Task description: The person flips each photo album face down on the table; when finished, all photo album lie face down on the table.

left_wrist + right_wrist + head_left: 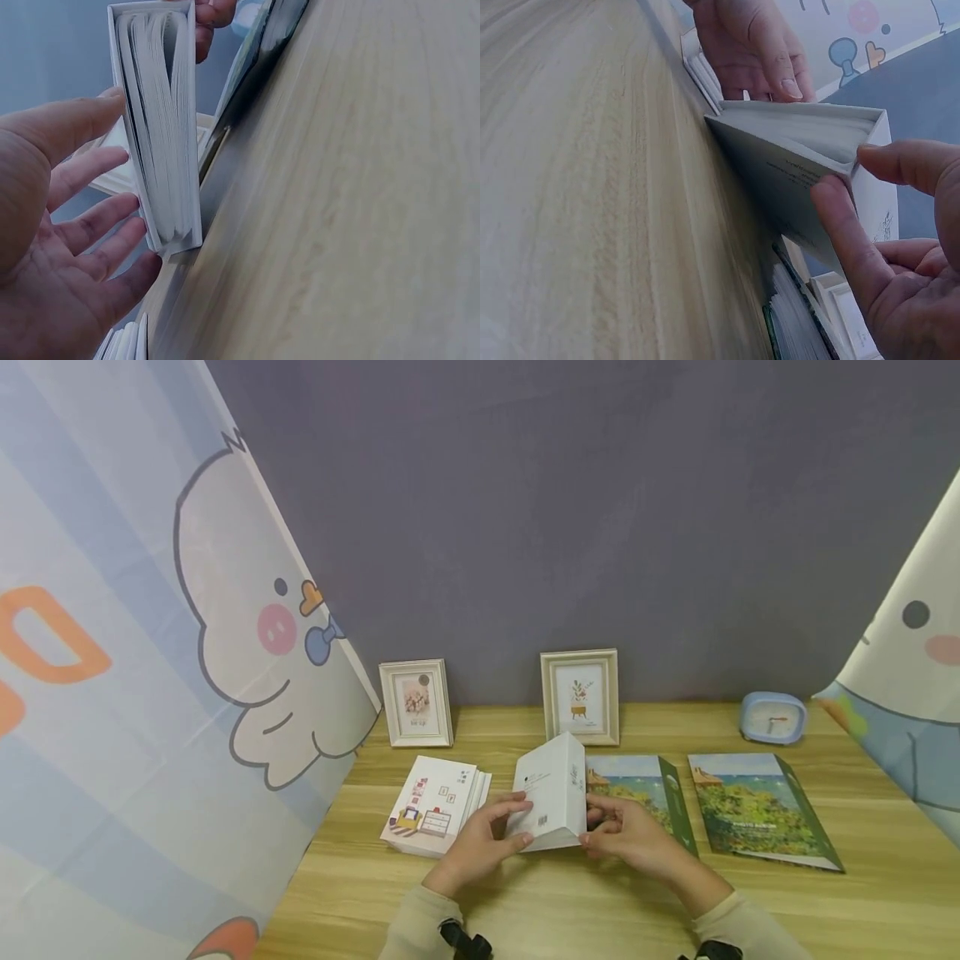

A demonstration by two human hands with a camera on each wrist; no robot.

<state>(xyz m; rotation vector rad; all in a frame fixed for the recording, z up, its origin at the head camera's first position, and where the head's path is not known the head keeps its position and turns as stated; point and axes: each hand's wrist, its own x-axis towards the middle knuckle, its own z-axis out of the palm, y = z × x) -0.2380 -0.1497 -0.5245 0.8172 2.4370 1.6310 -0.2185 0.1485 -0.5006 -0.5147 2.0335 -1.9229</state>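
A big gray wall (510, 527) stands behind the wooden bench (577, 902). A thick white book (551, 785) is over the bench, between 2 hands. The left hand (483, 842) touches its cover with loose, spread fingers (105, 216); the right hand (636, 839) pinches its spine.

From your head, one view looks forward and down over the table (577, 906), taking in your left hand (480, 846) and right hand (639, 841) from farther off. Your wrist views sit close, rolled sideways: the left faces the white book (161, 135) end-on, the right looks toward the printed sheet (919, 34); both share that book.
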